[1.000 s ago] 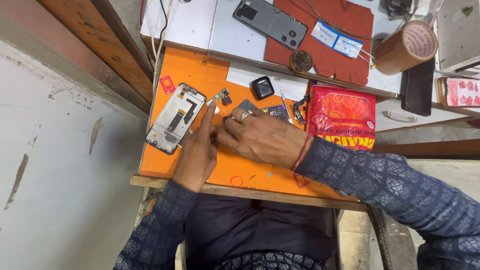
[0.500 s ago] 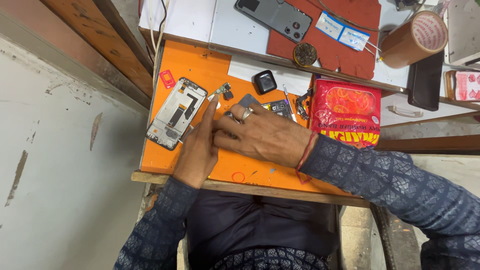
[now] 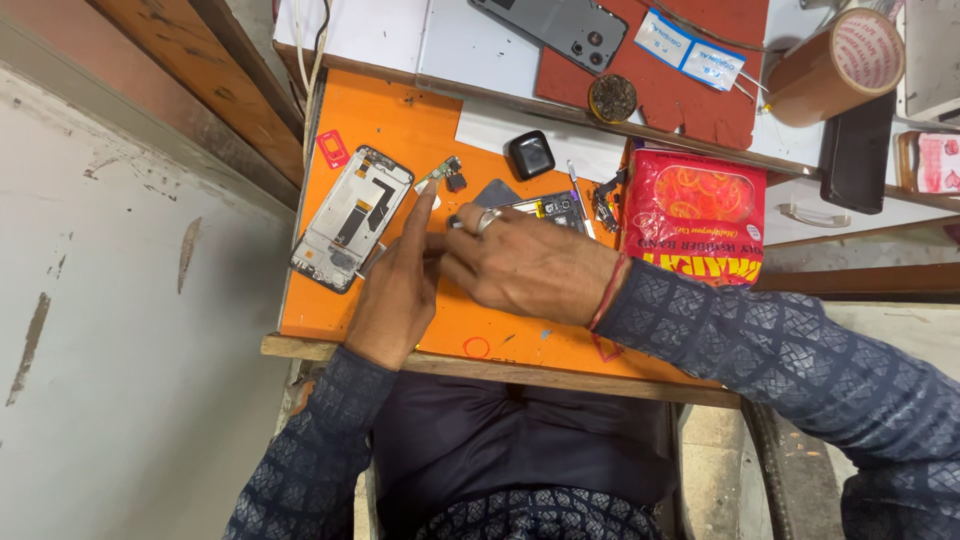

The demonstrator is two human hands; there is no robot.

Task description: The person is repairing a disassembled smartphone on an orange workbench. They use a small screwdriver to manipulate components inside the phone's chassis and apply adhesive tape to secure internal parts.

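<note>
Together, left hand (image 3: pixel 398 290) index extended, right hand (image 3: pixel 525 265) flat, fingertips meeting

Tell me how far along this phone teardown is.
Done: the phone frame lies opened and stripped on the orange mat, with small parts set aside. In hand: the left hand pins a small board; the right hand works beside it. Left: parts remain loose.

phone repair workshop: opened phone (image 3: pixel 350 218), loose parts (image 3: pixel 604 203), orange bench mat (image 3: pixel 400 115).

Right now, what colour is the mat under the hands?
Bright orange. The mat shows best in the head view, lying under the left hand and right hand.
</note>
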